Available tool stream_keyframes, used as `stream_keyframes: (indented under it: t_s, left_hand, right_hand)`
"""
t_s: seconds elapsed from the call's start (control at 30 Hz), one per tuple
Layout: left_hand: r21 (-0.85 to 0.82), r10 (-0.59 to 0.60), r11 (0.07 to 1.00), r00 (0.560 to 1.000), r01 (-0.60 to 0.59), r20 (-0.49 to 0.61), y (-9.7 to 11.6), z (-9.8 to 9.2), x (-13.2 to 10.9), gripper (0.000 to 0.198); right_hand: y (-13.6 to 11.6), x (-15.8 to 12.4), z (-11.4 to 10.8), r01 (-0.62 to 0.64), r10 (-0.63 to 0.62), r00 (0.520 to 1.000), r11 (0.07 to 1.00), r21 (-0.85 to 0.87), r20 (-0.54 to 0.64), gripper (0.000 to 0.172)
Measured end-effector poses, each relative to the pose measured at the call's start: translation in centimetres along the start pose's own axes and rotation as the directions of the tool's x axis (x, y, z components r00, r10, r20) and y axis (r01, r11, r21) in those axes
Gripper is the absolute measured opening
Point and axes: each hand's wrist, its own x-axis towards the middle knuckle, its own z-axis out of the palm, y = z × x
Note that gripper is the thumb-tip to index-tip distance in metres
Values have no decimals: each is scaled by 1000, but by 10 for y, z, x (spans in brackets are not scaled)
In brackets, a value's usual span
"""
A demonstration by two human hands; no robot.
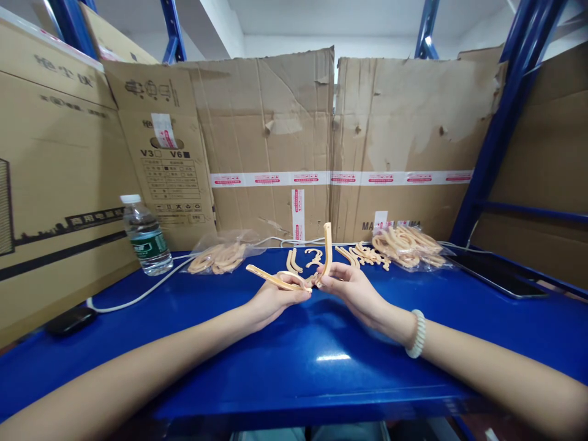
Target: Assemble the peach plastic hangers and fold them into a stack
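Note:
My left hand (271,300) is closed on a long, thin, tan piece (269,277) that slants up to the left; a curved part shows by the fingers. In my right hand (351,291) a tan curved strip (327,245) is pinched, its straight end pointing up. The two hands are close together above the blue table, and the pieces' lower ends nearly meet between the fingertips; whether they touch I cannot tell. Just behind the hands lie more tan strips (294,261), small hook-shaped pieces (313,254) and a little pile of small curved parts (370,254).
Clear plastic bags of tan curved pieces lie at the back left (218,257) and back right (408,245). A water bottle (146,239), white cable (133,300) and black object (71,321) are at left. A dark tablet-like slab (498,275) lies right. Cardboard (275,141) walls the blue table (220,380).

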Motion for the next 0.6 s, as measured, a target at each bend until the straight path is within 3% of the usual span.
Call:
stream_keyframes:
  t_s: [0.17,0.37,0.6]
  left_hand:
    - [52,-25,998,999,27,-27,2,1,-2,25]
    - [80,-20,997,1000,19,20,4,2,-4,24]
    - [106,-42,993,999,44,-14,7,3,-7,24]
  right_hand:
    - [1,3,-5,30,-21,996,995,-98,88,36]
    - [-2,3,-6,48,-12,976,986,-161,219,32]
    - [1,5,-9,49,-9,969,986,-158,246,31]
